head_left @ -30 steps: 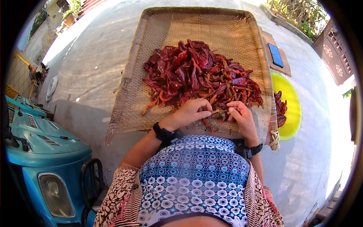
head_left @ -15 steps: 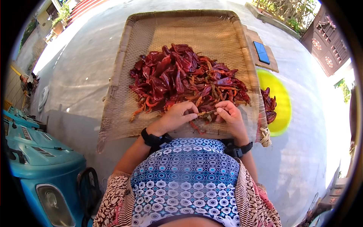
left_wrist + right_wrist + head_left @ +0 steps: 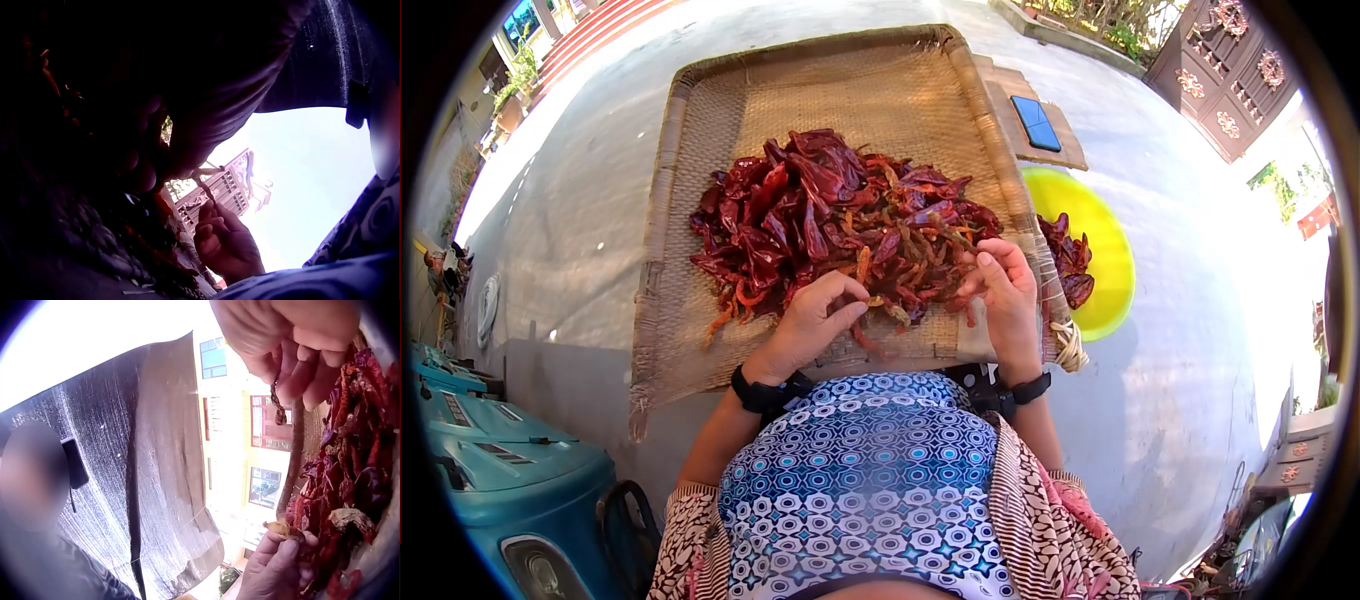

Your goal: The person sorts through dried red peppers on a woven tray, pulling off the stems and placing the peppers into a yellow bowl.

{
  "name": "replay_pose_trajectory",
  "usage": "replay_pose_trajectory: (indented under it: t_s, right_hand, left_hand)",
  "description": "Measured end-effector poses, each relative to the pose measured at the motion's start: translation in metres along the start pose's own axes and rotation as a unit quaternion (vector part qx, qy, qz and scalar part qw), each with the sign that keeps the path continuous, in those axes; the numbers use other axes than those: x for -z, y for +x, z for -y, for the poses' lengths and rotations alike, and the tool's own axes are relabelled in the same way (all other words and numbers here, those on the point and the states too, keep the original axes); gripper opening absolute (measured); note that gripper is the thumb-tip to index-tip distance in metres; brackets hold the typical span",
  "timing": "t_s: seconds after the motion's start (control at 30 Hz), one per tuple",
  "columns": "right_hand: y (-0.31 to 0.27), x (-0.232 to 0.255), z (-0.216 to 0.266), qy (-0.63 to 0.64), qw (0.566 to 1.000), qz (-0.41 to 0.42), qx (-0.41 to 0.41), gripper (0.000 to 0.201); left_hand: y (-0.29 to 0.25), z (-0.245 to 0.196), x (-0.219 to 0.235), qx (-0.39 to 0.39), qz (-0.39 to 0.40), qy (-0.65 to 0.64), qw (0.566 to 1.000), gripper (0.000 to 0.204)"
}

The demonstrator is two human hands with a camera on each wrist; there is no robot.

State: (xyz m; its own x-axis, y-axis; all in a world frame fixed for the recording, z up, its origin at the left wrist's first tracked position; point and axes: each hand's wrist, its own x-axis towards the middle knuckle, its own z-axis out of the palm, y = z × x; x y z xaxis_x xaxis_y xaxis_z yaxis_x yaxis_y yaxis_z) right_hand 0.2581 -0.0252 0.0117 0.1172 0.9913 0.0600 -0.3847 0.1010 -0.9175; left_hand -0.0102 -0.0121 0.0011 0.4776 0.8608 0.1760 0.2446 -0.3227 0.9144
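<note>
Pinching shrivelled brown peppers [image 3: 279,410], left hand [image 3: 812,318] and right hand [image 3: 1007,300] flank a woven rectangular tray's near edge [image 3: 920,358]; a round yellow basin [image 3: 1112,260] holds red peppers [image 3: 1070,262].

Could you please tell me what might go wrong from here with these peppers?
The left hand and right hand each pinch a small piece, a yellowish pepper and a dark pepper, by the fingertips; either might slip and get lost in the pile.
The tray looks flat along its near edge, so loose pieces could slide off there.
The bowl sits close against the tray's side, so a hurried toss might miss it.
</note>
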Motion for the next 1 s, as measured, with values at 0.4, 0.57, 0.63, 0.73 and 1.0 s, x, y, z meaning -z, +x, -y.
replay_pose_trajectory:
  t_s: [0.4,0.57,0.63,0.73,1.0]
  right_hand:
    - [0.012,0.048,0.004,0.335,0.94,-0.002,-0.06,0.03]
    - [-0.006,-0.014,0.003,-0.056,0.985,0.132,-0.092,0.022]
    - [-0.012,-0.033,0.002,-0.171,0.955,0.223,-0.094,0.02]
    - [-0.015,-0.044,-0.006,-0.164,0.94,0.281,-0.101,0.022]
    - [-0.019,-0.046,-0.007,-0.223,0.936,0.271,-0.029,0.017]
  left_hand:
    - [0.0,0.002,-0.003,0.052,-0.026,-0.177,0.983,0.009]
    - [0.001,-0.006,-0.003,0.076,0.017,-0.144,0.987,0.009]
    - [0.001,-0.007,-0.005,0.092,0.031,-0.12,0.988,0.009]
    - [0.002,-0.015,-0.009,0.05,0.059,-0.146,0.986,0.009]
    - [0.002,-0.022,-0.006,0.046,0.052,-0.074,0.995,0.009]
